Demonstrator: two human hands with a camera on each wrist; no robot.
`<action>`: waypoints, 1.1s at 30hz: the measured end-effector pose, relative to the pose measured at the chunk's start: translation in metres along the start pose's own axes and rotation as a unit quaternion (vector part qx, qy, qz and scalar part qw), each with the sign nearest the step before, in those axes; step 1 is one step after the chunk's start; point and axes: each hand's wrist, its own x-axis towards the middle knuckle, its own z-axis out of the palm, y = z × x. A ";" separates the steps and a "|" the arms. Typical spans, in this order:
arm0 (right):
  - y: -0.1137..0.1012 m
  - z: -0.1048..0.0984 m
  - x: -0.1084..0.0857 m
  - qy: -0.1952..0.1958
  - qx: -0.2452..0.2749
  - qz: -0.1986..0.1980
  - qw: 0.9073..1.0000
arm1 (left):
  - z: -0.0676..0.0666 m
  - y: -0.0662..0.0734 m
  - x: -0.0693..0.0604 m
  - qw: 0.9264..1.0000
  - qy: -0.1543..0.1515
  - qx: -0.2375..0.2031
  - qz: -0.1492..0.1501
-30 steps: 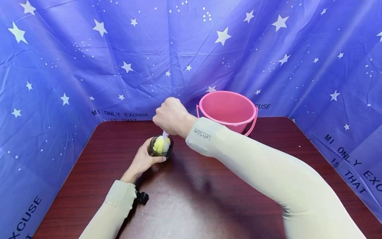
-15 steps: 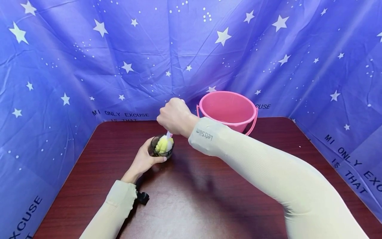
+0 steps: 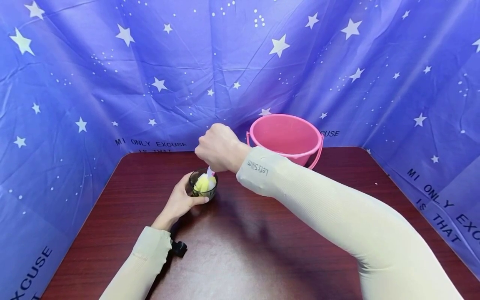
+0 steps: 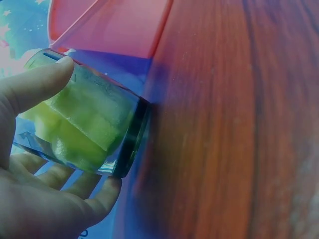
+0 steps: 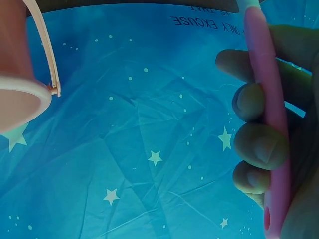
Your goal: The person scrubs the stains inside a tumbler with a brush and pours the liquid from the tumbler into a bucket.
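Observation:
My left hand (image 3: 179, 202) grips a dark see-through cup (image 4: 133, 139) from its left side, thumb on the near side and fingers on the far side. Tilted in the left wrist view, the cup stays a little above or on the table; I cannot tell which. Inside it sits the yellow and white sponge head (image 3: 204, 182) of a cup brush, pressed against the wall. Above the cup my right hand (image 3: 219, 146) holds the brush by its pink handle (image 5: 269, 82), fingers wrapped round it. From the head view that hand hides most of the handle.
Behind the right forearm stands a pink bucket (image 3: 285, 135) with its handle hanging down at the side. A dark red wooden table (image 3: 210, 258) lies under both arms. Blue cloth (image 3: 210, 62) with stars hangs around the table's back and sides.
My right hand shifts slightly right, then a little back left, and the sponge head turns and shifts inside the cup. The left hand keeps its grip, nearly still.

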 end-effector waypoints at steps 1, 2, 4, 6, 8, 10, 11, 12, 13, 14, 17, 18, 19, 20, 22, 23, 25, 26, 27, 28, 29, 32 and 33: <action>0.000 0.000 0.000 -0.003 0.001 -0.001 1.000 | 0.000 0.001 0.000 1.000 0.000 0.000 0.000; 0.000 -0.001 0.000 -0.005 0.003 -0.001 1.000 | 0.000 0.002 -0.001 1.000 0.000 0.000 0.000; -0.001 -0.001 -0.001 -0.004 0.004 -0.003 1.000 | 0.000 0.002 -0.001 1.000 0.000 0.000 0.001; -0.002 -0.002 -0.002 0.001 0.003 -0.005 1.000 | -0.001 0.001 -0.001 1.000 0.002 -0.002 0.002; -0.003 -0.002 -0.002 0.009 0.001 -0.007 1.000 | -0.001 0.001 -0.001 1.000 0.004 -0.001 0.003; -0.004 -0.003 -0.002 0.018 0.001 -0.007 1.000 | -0.001 0.001 -0.001 1.000 0.005 -0.002 0.004; -0.004 -0.003 -0.003 0.021 0.001 -0.007 1.000 | -0.001 0.001 -0.001 1.000 0.005 -0.003 0.003; -0.004 -0.003 -0.003 0.024 0.000 -0.008 1.000 | -0.001 0.001 -0.001 1.000 0.005 -0.002 0.004; -0.005 -0.003 -0.003 0.026 0.001 -0.008 1.000 | -0.001 0.001 -0.001 1.000 0.005 -0.002 0.004; -0.005 -0.004 -0.003 0.027 0.000 -0.008 1.000 | -0.001 0.001 -0.001 1.000 0.005 -0.001 0.004; -0.006 -0.004 -0.003 0.034 -0.003 -0.007 0.999 | -0.001 0.002 -0.001 1.000 0.005 0.002 0.003; -0.006 -0.004 -0.003 0.036 -0.004 -0.006 0.999 | -0.001 0.002 -0.001 1.000 0.005 0.005 0.003; -0.007 -0.003 -0.002 0.039 -0.007 -0.005 0.999 | -0.001 0.003 -0.001 1.000 0.005 0.006 0.003; -0.007 -0.003 -0.002 0.042 -0.010 -0.004 0.999 | -0.001 0.003 -0.001 1.000 0.004 0.007 0.002; -0.008 -0.002 -0.001 0.048 -0.015 -0.001 0.999 | -0.001 0.004 -0.001 1.000 0.002 0.007 0.001; -0.008 -0.001 -0.001 0.049 -0.018 0.001 0.999 | -0.001 0.004 -0.001 1.000 0.001 0.007 0.000; -0.009 0.000 0.000 0.049 -0.024 0.004 0.999 | -0.001 0.003 -0.001 1.000 -0.001 0.005 0.000; -0.009 0.000 0.000 0.048 -0.027 0.006 0.998 | -0.001 0.003 -0.001 1.000 -0.002 0.003 0.000; -0.009 0.001 0.000 0.047 -0.029 0.008 0.998 | -0.001 0.003 -0.001 1.000 -0.003 0.002 0.000; -0.009 0.001 0.000 0.044 -0.032 0.010 0.998 | -0.001 0.003 -0.001 1.000 -0.003 0.002 -0.001; -0.009 0.002 0.001 0.042 -0.034 0.011 0.998 | -0.001 0.002 -0.001 1.000 -0.003 0.002 -0.001; -0.008 0.003 0.001 0.036 -0.037 0.013 0.999 | -0.001 0.002 -0.001 1.000 -0.004 0.001 -0.001; -0.007 0.003 0.001 0.034 -0.037 0.013 0.999 | -0.001 0.001 -0.001 1.000 -0.004 0.000 -0.001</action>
